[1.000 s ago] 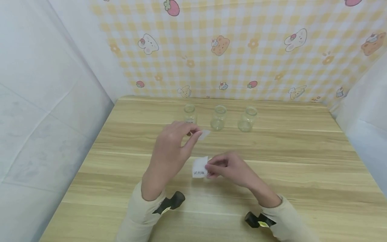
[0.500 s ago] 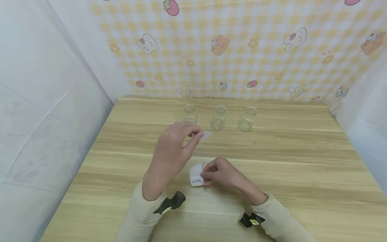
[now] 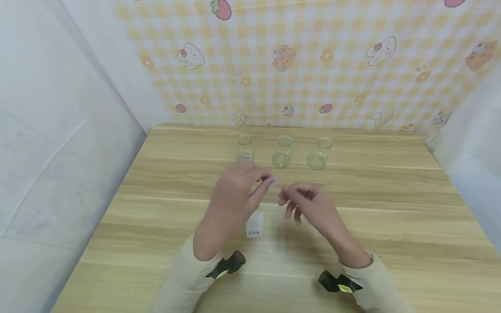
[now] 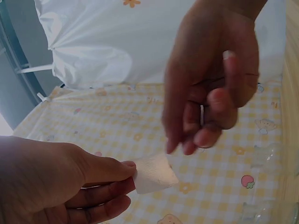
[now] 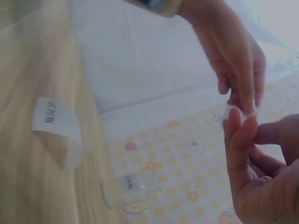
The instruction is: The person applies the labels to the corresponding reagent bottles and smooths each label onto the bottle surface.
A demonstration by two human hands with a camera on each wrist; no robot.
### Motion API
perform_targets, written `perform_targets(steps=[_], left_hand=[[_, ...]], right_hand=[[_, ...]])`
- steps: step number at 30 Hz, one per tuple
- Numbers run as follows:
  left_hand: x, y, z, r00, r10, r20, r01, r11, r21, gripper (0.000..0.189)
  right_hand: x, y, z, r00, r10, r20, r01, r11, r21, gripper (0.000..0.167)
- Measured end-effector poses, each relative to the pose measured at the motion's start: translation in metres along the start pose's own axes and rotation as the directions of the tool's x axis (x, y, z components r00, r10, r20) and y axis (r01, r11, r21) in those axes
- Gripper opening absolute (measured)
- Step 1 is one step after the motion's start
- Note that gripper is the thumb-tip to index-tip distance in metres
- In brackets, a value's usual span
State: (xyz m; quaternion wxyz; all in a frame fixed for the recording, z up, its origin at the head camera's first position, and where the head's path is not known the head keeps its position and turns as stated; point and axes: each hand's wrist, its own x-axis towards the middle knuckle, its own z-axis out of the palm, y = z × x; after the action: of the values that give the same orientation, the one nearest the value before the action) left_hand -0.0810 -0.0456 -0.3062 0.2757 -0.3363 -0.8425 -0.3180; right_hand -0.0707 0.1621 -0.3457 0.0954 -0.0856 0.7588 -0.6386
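My left hand [image 3: 235,204] pinches a small white label [image 4: 155,173] by one edge, between thumb and index finger; its other side sticks out free. Across from it, my right hand [image 3: 313,206] has its thumb and index fingertips right at the label's far corner, the remaining fingers loosely bent. Below the hands a white paper piece [image 3: 255,225] with printed characters lies on the table; in the right wrist view it curls up at one end. Behind the left hand stands a glass jar [image 3: 245,148] bearing a printed white label.
Two more glass jars, the middle one [image 3: 282,152] and the right one [image 3: 319,154], stand in a row with the labelled jar towards the back of the wooden table [image 3: 391,208]. A yellow checked cloth [image 3: 325,82] hangs behind, with white sheeting [image 3: 78,108] at the side.
My right hand set the printed paper piece down on the table, released it and moved up towards the left hand. My left hand shifted slightly right, still pinching the small label.
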Motion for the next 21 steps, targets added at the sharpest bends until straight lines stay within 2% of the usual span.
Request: perform_targets(steps=[4, 8, 13, 17, 19, 21], left_hand=[[0.0, 0.006, 0.01, 0.998, 0.045, 0.035, -0.046, 0.999, 0.018, 0.004], [0.001, 0.011, 0.013, 0.995, 0.076, 0.066, -0.077, 0.997, 0.01, 0.004], [0.001, 0.012, 0.016, 0.991, 0.111, 0.074, -0.112, 0.994, 0.009, 0.005], [0.001, 0.012, 0.018, 0.989, 0.127, 0.072, -0.127, 0.992, -0.007, 0.005], [0.001, 0.011, 0.018, 0.99, 0.126, 0.063, -0.124, 0.992, -0.022, 0.006], [0.001, 0.01, 0.017, 0.994, 0.098, 0.043, -0.096, 0.995, -0.039, 0.006]], right_hand=[[-0.002, -0.007, -0.008, 0.996, -0.022, -0.09, 0.034, 0.991, 0.128, 0.033], [-0.002, -0.009, -0.01, 0.993, -0.004, -0.12, 0.024, 0.985, 0.169, 0.027], [-0.003, -0.01, -0.012, 0.992, 0.003, -0.125, 0.013, 0.992, 0.128, 0.019], [-0.005, -0.011, -0.016, 0.992, -0.016, -0.128, 0.024, 0.998, 0.066, 0.021], [-0.006, -0.012, -0.019, 0.99, -0.036, -0.134, 0.041, 0.998, 0.038, 0.023], [-0.007, -0.012, -0.022, 0.988, -0.06, -0.143, 0.064, 0.998, 0.018, 0.024]])
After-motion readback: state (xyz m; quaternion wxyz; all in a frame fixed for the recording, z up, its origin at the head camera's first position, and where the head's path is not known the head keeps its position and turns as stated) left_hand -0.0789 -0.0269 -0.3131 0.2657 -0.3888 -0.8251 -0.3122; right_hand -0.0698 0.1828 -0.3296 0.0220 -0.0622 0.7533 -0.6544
